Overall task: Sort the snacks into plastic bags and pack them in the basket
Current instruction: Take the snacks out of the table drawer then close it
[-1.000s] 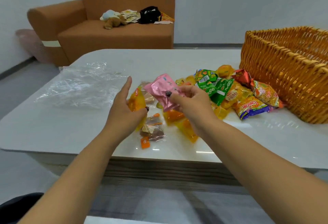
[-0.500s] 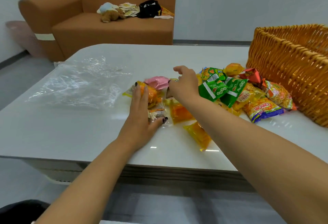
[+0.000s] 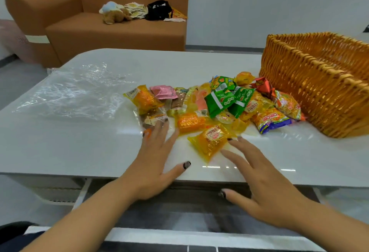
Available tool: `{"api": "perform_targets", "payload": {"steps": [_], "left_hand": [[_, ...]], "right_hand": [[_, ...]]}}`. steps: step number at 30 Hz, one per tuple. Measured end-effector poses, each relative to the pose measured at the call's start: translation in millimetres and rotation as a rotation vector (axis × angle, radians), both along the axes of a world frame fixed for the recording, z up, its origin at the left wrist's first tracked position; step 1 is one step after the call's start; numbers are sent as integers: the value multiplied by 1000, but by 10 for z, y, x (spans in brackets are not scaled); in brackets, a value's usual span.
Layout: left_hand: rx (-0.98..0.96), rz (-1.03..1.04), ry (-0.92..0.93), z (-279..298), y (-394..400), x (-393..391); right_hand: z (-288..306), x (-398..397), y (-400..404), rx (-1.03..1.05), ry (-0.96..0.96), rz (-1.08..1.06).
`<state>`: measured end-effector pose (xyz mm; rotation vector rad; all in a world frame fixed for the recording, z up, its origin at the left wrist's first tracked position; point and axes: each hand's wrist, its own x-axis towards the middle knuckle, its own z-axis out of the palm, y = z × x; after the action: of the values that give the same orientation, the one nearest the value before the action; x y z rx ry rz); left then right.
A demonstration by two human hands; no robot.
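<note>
Snacks (image 3: 217, 109) piled mid-table (image 3: 79, 147), bare white top open toward the near edge, wicker basket (image 3: 311, 91) tight against the pile's right side, clear plastic bags (image 3: 73, 91) flat to the left. Only "OKROK" reads, on a yellow-blue pack (image 3: 271, 120) by the basket; other labels too small. Left hand (image 3: 153, 163) flat, fingers spread, tips on a brown wrapped snack (image 3: 152, 118); right hand (image 3: 265, 183) spread wide holding nothing, fingertips at an orange pack (image 3: 209, 141); sofa (image 3: 111, 29) behind.

On the bench (image 3: 79, 151) a heap of snacks (image 3: 217, 107) lies in the middle, the plastic bags (image 3: 69, 93) spread flat to its left, the basket (image 3: 319, 83) just right of it. Both hands, left hand (image 3: 155, 163) and right hand (image 3: 265, 183), lie at the near edge, before the heap. A sofa (image 3: 111, 29) stands behind the bench.
</note>
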<state>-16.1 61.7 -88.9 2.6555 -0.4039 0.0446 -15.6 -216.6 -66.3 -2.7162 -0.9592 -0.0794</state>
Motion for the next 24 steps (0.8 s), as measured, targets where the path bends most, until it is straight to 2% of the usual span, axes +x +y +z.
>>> {"api": "perform_targets", "payload": {"steps": [3, 5, 14, 24], "left_hand": [[291, -90, 142, 19, -153, -259], [386, -113, 176, 34, -219, -333], [498, -141, 246, 19, -293, -382], [431, -21, 47, 1, -306, -396]], "right_hand": [[-38, -115, -166, -218, 189, -79], [-32, -132, -176, -368, 228, -82], [118, -159, -66, -553, 298, -27], [80, -109, 22, -458, 101, -90]]}}
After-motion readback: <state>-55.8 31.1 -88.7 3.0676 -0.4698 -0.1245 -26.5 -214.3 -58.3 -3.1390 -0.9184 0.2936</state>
